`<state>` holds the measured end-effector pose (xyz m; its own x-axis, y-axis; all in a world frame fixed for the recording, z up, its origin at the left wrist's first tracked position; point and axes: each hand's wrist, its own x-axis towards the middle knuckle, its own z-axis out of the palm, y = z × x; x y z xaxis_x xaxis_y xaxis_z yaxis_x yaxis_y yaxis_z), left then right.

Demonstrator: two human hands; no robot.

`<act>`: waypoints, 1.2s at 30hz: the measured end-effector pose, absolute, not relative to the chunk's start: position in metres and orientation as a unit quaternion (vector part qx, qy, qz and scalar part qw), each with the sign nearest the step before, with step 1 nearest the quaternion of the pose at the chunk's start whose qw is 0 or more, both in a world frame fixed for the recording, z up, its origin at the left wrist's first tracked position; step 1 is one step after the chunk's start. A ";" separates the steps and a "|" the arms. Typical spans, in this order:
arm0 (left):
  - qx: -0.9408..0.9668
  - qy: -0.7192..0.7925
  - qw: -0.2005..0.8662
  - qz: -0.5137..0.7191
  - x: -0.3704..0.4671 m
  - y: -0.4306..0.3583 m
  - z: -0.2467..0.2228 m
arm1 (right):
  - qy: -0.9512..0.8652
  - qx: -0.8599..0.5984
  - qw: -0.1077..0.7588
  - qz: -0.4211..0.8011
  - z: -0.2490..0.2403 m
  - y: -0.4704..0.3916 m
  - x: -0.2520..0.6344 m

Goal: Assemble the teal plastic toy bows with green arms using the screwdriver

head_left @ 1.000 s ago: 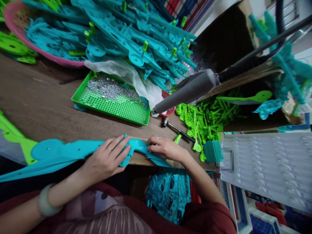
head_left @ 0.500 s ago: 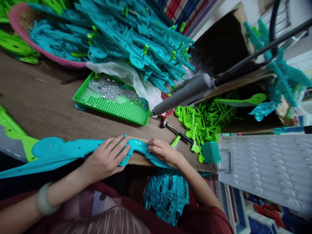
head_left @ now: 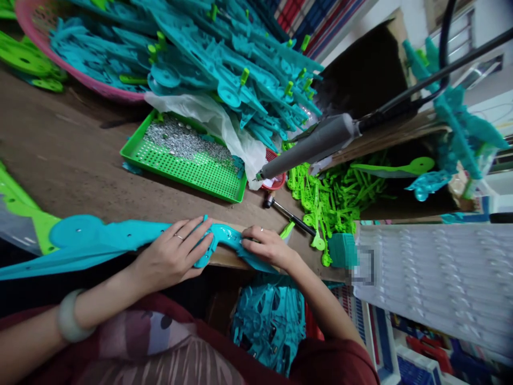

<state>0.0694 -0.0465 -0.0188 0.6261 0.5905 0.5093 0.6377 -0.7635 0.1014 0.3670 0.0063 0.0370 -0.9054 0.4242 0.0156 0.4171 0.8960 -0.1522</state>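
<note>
A long turquoise plastic toy part (head_left: 148,232), with a round disc at its left end and a curved, grip-like right end, lies along the front edge of the bench. My left hand (head_left: 178,248) is wrapped over its middle, beside the hooked section. Further right, my right hand (head_left: 266,246) has its fingers curled round the curved end, so the fingertips are partly hidden. Under the part's left end is a lime-green toy piece (head_left: 46,230) with a grey section.
Behind the part stands a green perforated tray (head_left: 192,176) of small metal screws. A hanging grey electric screwdriver (head_left: 308,147) points down near a hammer (head_left: 290,214). Turquoise parts (head_left: 224,64) fill the back, with a pink basket (head_left: 84,88); lime-green pieces (head_left: 320,198) lie at right.
The view has shifted slightly. Both hands keep their hold on the turquoise part, which shows hardly any movement.
</note>
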 end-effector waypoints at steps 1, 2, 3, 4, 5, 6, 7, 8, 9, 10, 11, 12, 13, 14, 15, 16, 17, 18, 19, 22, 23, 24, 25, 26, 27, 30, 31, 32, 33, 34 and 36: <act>-0.902 -0.339 0.045 -0.265 0.069 -0.046 -0.019 | -0.974 -0.214 0.021 0.066 0.037 0.006 0.366; -0.902 -0.339 0.045 -0.265 0.069 -0.046 -0.019 | -0.975 -0.212 0.018 0.062 0.037 0.006 0.365; -0.902 -0.339 0.043 -0.264 0.069 -0.046 -0.019 | -0.975 -0.213 0.013 0.064 0.037 0.006 0.364; -0.902 -0.339 0.042 -0.264 0.069 -0.047 -0.019 | -0.974 -0.215 0.008 0.068 0.037 0.007 0.363; -0.901 -0.340 0.041 -0.265 0.069 -0.047 -0.019 | -0.973 -0.220 0.004 0.075 0.037 0.008 0.363; -0.901 -0.342 0.040 -0.265 0.069 -0.047 -0.019 | -0.971 -0.226 0.002 0.083 0.037 0.009 0.362; -0.900 -0.344 0.041 -0.264 0.068 -0.047 -0.019 | -0.968 -0.230 0.006 0.095 0.038 0.009 0.362; -0.900 -0.345 0.040 -0.263 0.068 -0.047 -0.019 | -0.966 -0.233 0.015 0.109 0.039 0.010 0.362; -0.901 -0.345 0.040 -0.261 0.068 -0.047 -0.019 | -0.964 -0.234 0.025 0.122 0.041 0.011 0.362; -0.901 -0.345 0.038 -0.260 0.068 -0.047 -0.019 | -0.962 -0.234 0.034 0.133 0.042 0.011 0.362; -0.902 -0.344 0.037 -0.260 0.068 -0.047 -0.019 | -0.961 -0.234 0.039 0.140 0.043 0.010 0.363; -0.902 -0.343 0.036 -0.261 0.069 -0.047 -0.019 | -0.961 -0.235 0.041 0.142 0.043 0.010 0.363; -0.901 -0.343 0.035 -0.262 0.069 -0.047 -0.019 | -0.961 -0.236 0.038 0.140 0.042 0.009 0.364; -0.901 -0.343 0.034 -0.263 0.069 -0.047 -0.020 | -0.961 -0.238 0.033 0.138 0.041 0.009 0.364; -0.901 -0.344 0.033 -0.263 0.069 -0.047 -0.020 | -0.961 -0.240 0.027 0.136 0.039 0.008 0.364; -0.900 -0.345 0.032 -0.263 0.069 -0.048 -0.021 | -0.960 -0.243 0.023 0.136 0.036 0.008 0.363; -0.901 -0.345 0.031 -0.262 0.069 -0.049 -0.023 | -0.959 -0.247 0.019 0.139 0.034 0.008 0.363; -0.901 -0.345 0.031 -0.260 0.069 -0.049 -0.024 | -0.956 -0.253 0.019 0.146 0.032 0.008 0.362; -0.902 -0.344 0.033 -0.259 0.069 -0.050 -0.025 | -0.952 -0.260 0.023 0.158 0.033 0.007 0.361; -0.904 -0.338 0.036 -0.260 0.066 -0.045 -0.022 | -0.927 -0.304 0.069 0.210 0.051 0.001 0.362; -0.904 -0.332 0.038 -0.267 0.065 -0.041 -0.017 | -0.912 -0.329 0.089 0.226 0.063 -0.005 0.365; -0.904 -0.323 0.043 -0.276 0.063 -0.035 -0.010 | -0.897 -0.360 0.102 0.236 0.077 -0.012 0.368; -0.904 -0.314 0.050 -0.287 0.061 -0.027 -0.001 | -0.884 -0.391 0.105 0.233 0.092 -0.021 0.371; -0.903 -0.305 0.055 -0.297 0.059 -0.019 0.009 | -0.876 -0.419 0.100 0.216 0.106 -0.031 0.374; -0.905 -0.297 0.056 -0.300 0.057 -0.011 0.020 | -0.872 -0.445 0.092 0.184 0.118 -0.042 0.378; -0.912 -0.313 0.026 -0.266 0.054 0.012 0.048 | -0.862 -0.490 0.119 0.058 0.129 -0.064 0.381; -0.913 -0.328 0.013 -0.244 0.054 0.017 0.055 | -0.856 -0.496 0.145 0.025 0.126 -0.066 0.380; -0.912 -0.347 0.003 -0.219 0.054 0.022 0.060 | -0.850 -0.499 0.169 0.001 0.122 -0.065 0.378; -0.910 -0.366 -0.005 -0.193 0.055 0.025 0.063 | -0.847 -0.497 0.188 -0.018 0.117 -0.061 0.376; -0.908 -0.383 -0.012 -0.168 0.056 0.028 0.066 | -0.847 -0.492 0.199 -0.033 0.113 -0.056 0.374; -0.903 -0.410 -0.028 -0.123 0.059 0.034 0.073 | -0.849 -0.486 0.202 -0.056 0.110 -0.045 0.371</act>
<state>0.0594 0.0336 0.0728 0.6334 0.7479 0.1986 0.7342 -0.6619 0.1509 0.3708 -0.0446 0.1099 -0.4461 0.8020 0.3973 0.8470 0.5217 -0.1022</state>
